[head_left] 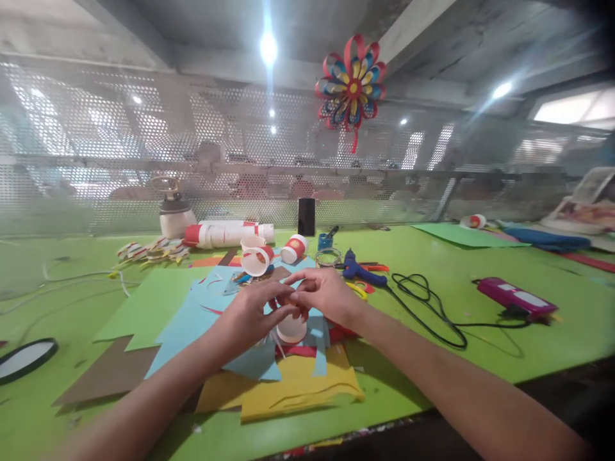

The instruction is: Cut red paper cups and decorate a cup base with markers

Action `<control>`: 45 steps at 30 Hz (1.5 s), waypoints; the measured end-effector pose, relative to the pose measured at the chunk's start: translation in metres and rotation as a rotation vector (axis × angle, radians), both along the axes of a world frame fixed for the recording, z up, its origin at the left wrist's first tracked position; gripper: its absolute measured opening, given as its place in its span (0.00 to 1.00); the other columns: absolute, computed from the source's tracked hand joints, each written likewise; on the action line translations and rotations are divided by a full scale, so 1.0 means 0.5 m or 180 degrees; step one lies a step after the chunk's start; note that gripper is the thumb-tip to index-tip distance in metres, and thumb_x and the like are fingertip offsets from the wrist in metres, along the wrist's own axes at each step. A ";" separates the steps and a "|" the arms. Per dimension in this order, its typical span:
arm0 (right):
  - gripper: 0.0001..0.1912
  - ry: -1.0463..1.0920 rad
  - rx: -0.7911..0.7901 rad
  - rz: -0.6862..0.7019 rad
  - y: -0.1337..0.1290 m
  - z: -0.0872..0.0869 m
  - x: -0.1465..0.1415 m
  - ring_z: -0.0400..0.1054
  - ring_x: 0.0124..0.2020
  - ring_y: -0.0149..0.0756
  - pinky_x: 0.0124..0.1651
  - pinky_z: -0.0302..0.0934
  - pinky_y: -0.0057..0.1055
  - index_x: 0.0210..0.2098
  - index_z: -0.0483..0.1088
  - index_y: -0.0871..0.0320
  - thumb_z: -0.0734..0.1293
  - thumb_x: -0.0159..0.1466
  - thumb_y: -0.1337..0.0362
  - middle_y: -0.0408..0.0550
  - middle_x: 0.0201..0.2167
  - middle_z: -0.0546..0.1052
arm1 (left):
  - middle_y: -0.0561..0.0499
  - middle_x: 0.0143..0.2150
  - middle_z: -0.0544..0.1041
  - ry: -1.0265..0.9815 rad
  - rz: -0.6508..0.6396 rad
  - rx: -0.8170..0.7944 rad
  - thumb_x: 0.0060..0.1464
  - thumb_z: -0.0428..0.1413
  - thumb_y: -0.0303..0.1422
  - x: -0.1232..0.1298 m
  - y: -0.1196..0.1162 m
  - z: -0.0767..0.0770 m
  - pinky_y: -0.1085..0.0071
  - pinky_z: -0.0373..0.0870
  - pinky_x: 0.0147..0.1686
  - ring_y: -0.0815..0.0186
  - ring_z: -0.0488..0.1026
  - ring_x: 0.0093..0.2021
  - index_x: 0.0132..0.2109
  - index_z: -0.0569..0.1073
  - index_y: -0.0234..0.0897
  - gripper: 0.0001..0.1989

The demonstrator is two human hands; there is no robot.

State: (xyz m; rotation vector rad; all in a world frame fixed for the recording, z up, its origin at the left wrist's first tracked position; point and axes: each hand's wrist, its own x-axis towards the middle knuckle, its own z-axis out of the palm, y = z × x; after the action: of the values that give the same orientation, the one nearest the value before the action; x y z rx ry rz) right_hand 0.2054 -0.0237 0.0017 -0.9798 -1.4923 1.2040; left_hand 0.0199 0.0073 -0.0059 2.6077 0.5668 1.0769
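My left hand point(257, 314) and my right hand point(324, 294) meet at the middle of the table. The fingers of both are bent together around something small that I cannot make out. Just below them a white paper cup point(291, 328) shows its round opening. Under it lie light blue paper point(185, 320) and yellow sheets point(298, 384). Behind the hands are an open white and red cup point(257, 259) and a red and white cup point(294, 248) on its side. A blue glue gun point(364, 270) rests to the right of my right hand.
The green table point(384, 378) also bears a magenta power box point(516, 298) with a black cable point(444, 314), a blue jar point(325, 241), an upright phone point(306, 216), white rolls point(230, 234) and a round mirror point(29, 360). A paper flower point(353, 88) hangs above.
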 end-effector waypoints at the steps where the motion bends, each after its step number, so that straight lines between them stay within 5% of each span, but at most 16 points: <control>1: 0.20 0.0009 -0.0017 0.0024 -0.001 0.000 -0.001 0.70 0.17 0.29 0.23 0.68 0.28 0.37 0.74 0.60 0.77 0.49 0.56 0.39 0.18 0.76 | 0.53 0.33 0.81 0.0014 -0.0002 0.0053 0.59 0.58 0.30 0.000 -0.001 0.001 0.74 0.68 0.34 0.70 0.74 0.31 0.40 0.78 0.40 0.05; 8: 0.17 -0.0163 -0.0102 -0.0066 0.002 0.010 0.011 0.73 0.21 0.32 0.26 0.69 0.30 0.36 0.75 0.61 0.77 0.51 0.57 0.44 0.21 0.78 | 0.52 0.32 0.80 -0.0051 0.0203 0.0042 0.59 0.57 0.33 -0.008 0.007 -0.002 0.75 0.66 0.29 0.71 0.71 0.27 0.40 0.78 0.37 0.06; 13: 0.12 -0.0423 -0.0043 -0.0958 0.036 0.015 0.067 0.70 0.22 0.27 0.28 0.67 0.26 0.24 0.72 0.62 0.73 0.60 0.62 0.43 0.21 0.75 | 0.49 0.33 0.80 -0.0164 0.0420 -0.0210 0.57 0.58 0.35 -0.016 0.017 0.000 0.73 0.68 0.31 0.68 0.73 0.30 0.37 0.77 0.35 0.08; 19: 0.13 -0.0662 -0.0291 -0.2098 0.095 0.034 0.163 0.73 0.39 0.35 0.40 0.71 0.37 0.48 0.71 0.61 0.65 0.69 0.59 0.49 0.44 0.76 | 0.50 0.33 0.80 0.0092 0.0375 -0.0570 0.59 0.55 0.36 -0.017 0.016 0.003 0.72 0.67 0.31 0.68 0.73 0.31 0.36 0.76 0.36 0.09; 23: 0.17 -0.0890 -0.0548 -0.2477 0.156 0.066 0.221 0.72 0.45 0.40 0.45 0.70 0.42 0.53 0.68 0.60 0.66 0.68 0.60 0.52 0.50 0.74 | 0.51 0.32 0.79 0.0134 0.0225 -0.0696 0.59 0.55 0.34 -0.015 0.007 0.008 0.73 0.66 0.30 0.69 0.72 0.29 0.36 0.76 0.36 0.08; 27: 0.18 -0.1135 -0.0680 -0.2544 0.233 0.081 0.250 0.72 0.47 0.41 0.47 0.70 0.44 0.55 0.67 0.59 0.66 0.68 0.60 0.52 0.52 0.73 | 0.51 0.31 0.78 0.0213 0.0138 -0.0667 0.58 0.56 0.34 -0.016 0.002 0.010 0.72 0.67 0.32 0.68 0.73 0.31 0.35 0.75 0.36 0.07; 33: 0.18 -0.1371 -0.0834 -0.2428 0.318 0.057 0.240 0.72 0.47 0.41 0.47 0.70 0.44 0.55 0.67 0.59 0.66 0.68 0.60 0.52 0.53 0.73 | 0.50 0.33 0.79 0.0236 0.0153 -0.0555 0.59 0.56 0.34 -0.023 0.008 0.014 0.71 0.68 0.33 0.67 0.73 0.33 0.37 0.75 0.35 0.06; 45: 0.17 -0.1484 -0.0752 -0.2491 0.335 0.034 0.235 0.72 0.46 0.41 0.47 0.70 0.43 0.54 0.68 0.59 0.66 0.68 0.60 0.52 0.52 0.73 | 0.51 0.33 0.79 0.0308 0.0501 -0.0314 0.59 0.56 0.32 -0.032 0.030 0.021 0.71 0.65 0.31 0.68 0.72 0.31 0.37 0.76 0.34 0.06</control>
State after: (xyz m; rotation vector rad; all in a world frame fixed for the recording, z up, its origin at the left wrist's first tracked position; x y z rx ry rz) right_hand 0.3228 0.1437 0.0190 -1.8791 -1.1082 0.5985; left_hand 0.0040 0.0221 0.0047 2.5748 0.8376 0.9446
